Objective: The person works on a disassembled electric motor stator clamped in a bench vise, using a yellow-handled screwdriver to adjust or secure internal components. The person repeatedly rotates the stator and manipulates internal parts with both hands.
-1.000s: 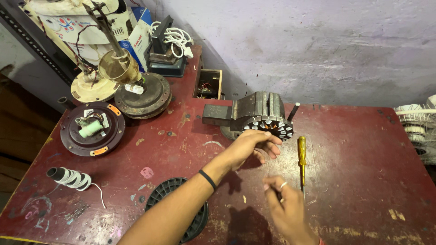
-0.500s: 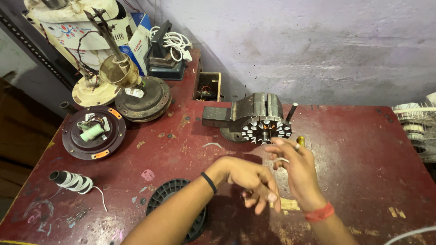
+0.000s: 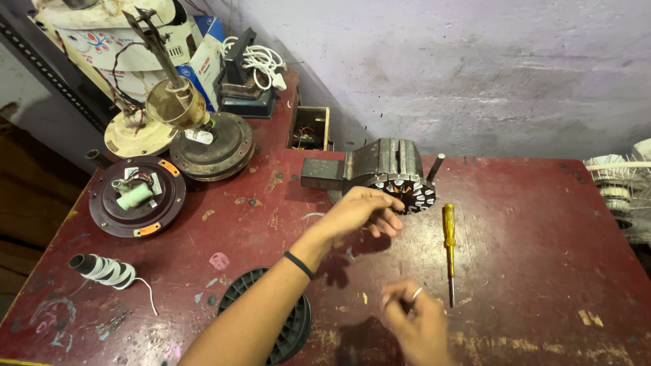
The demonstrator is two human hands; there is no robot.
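The fingers (image 3: pixel 400 298) of the right hand (image 3: pixel 417 324) are drawn together near the lower edge of the view, one of them ringed. They are blurred, and whether they pinch anything cannot be told. This hand hovers low over the red table (image 3: pixel 529 271), just beside the tip of the yellow-handled screwdriver (image 3: pixel 449 245), which lies flat and apart from both hands.

Left of the right hand, the left forearm crosses a black plastic spool (image 3: pixel 291 325) lying on the table. Further up, the left hand (image 3: pixel 363 211) reaches to the stator core (image 3: pixel 410 191). Its fingers are curled loosely, slightly apart, with their tips at the near face of the core. No firm grasp shows.

The stator core sits at the middle of the table, clamped in a grey bench vise (image 3: pixel 369 166). Its slotted teeth face the person. The slots appear bare of fresh winding as far as the view shows, so the work on the core is judged to be at an early stage. Most of it remains.

To the left lie a roll of white sleeving (image 3: pixel 102 269), a round dark fan cover (image 3: pixel 137 198) with a green capacitor on it, and a rusty fan motor (image 3: pixel 211 144). At the far left corner stand a cream fan body (image 3: pixel 135 129) and a coil of white cord (image 3: pixel 261 62).
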